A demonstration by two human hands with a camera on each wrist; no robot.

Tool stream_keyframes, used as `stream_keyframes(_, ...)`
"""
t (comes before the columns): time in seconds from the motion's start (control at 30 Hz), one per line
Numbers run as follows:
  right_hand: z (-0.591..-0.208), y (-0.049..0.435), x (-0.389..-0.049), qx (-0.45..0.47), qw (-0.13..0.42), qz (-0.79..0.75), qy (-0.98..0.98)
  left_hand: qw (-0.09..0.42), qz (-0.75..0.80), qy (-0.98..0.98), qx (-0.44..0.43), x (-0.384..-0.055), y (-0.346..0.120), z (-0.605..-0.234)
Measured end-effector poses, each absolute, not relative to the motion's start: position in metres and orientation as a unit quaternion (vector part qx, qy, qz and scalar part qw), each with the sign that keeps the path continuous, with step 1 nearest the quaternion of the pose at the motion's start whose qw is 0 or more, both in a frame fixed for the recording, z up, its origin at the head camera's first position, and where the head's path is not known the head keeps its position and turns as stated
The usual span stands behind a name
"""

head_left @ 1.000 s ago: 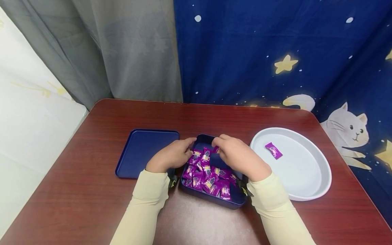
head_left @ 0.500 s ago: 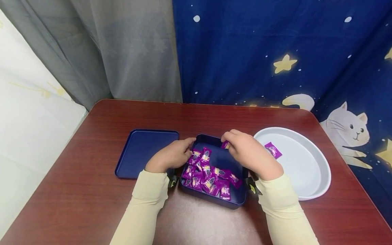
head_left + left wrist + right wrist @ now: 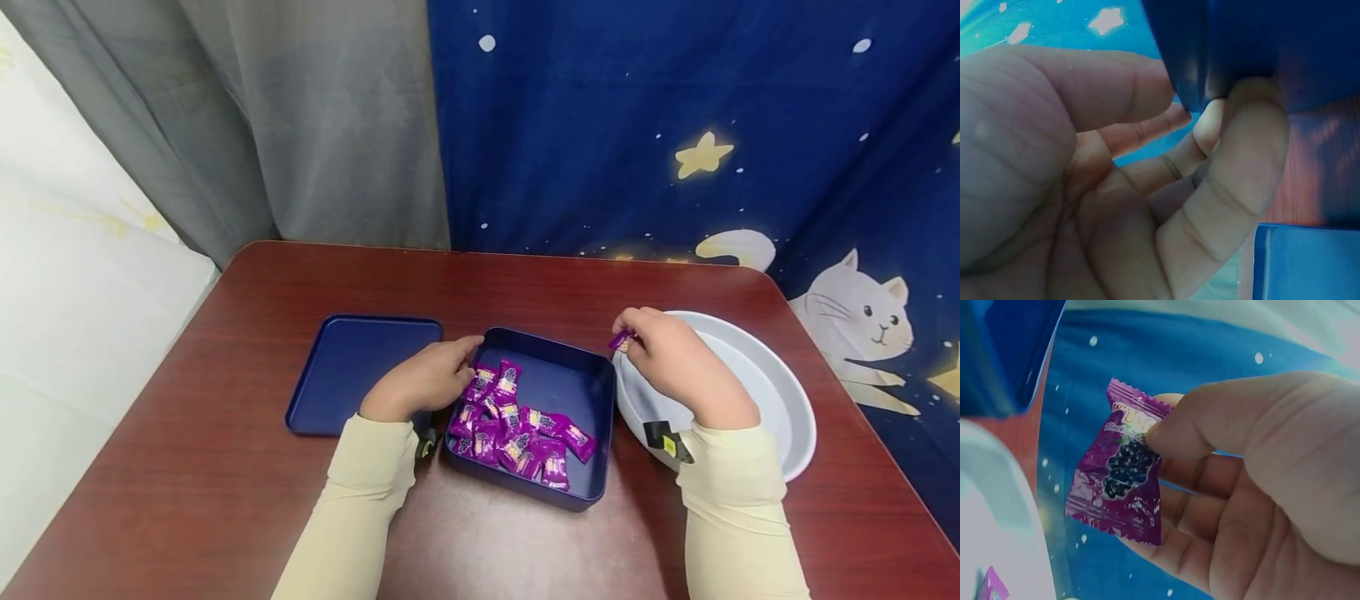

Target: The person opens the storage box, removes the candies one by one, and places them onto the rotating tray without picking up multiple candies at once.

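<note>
My right hand pinches a purple-wrapped candy with grapes printed on it, above the left rim of the white oval tray. Another candy shows at the lower left of the right wrist view, on the tray; in the head view my hand hides it. Several more such candies lie in the dark blue rectangular box, mostly in its left and near parts. With thumb and fingers on either side of the box's left wall, my left hand grips it near the far corner.
A flat dark blue lid lies on the reddish-brown table, left of the box and partly behind my left hand. Grey and blue curtains hang behind the table's far edge.
My right hand has lifted the candy out of the box and carried it right to the white tray's rim. The left hand has stayed at the box.
</note>
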State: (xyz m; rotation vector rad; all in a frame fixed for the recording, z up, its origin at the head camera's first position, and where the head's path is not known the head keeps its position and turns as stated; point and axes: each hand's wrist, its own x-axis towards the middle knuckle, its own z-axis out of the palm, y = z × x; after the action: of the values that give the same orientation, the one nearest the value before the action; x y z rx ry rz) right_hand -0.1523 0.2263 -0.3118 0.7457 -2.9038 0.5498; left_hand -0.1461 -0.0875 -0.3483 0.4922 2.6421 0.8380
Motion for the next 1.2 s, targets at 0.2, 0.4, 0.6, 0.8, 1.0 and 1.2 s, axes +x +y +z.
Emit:
stream_keyframes(0.2, -0.317, 0.243, -0.155, 0.223, 0.025, 0.172, -0.959, 0.162, 0.295, 0.926, 0.172, -0.146, -0.087, -0.349)
stream_keyframes(0.4, -0.328, 0.261, -0.16, 0.196, -0.005, 0.164, -0.967, 0.163, 0.293, 0.926, 0.172, -0.146, -0.087, -0.349)
stream_keyframes(0.6, -0.335, 0.272, -0.163, 0.174, -0.03, 0.17, -0.97, 0.161, 0.294, 0.926, 0.175, -0.147, -0.088, -0.349)
stream_keyframes(0.8, -0.341, 0.274, -0.164, 0.151, -0.07, 0.18, -0.97, 0.162, 0.295, 0.926, 0.172, -0.146, -0.089, -0.35)
stream_keyframes(1.0, -0.347, 0.275, -0.167, 0.142, -0.101, 0.185, -0.967, 0.164, 0.294, 0.926, 0.169, -0.147, -0.089, -0.35)
stream_keyframes(1.2, -0.35, 0.276, -0.167, 0.143, -0.102, 0.182, -0.968, 0.165, 0.293, 0.926, 0.169, -0.146, -0.088, -0.349)
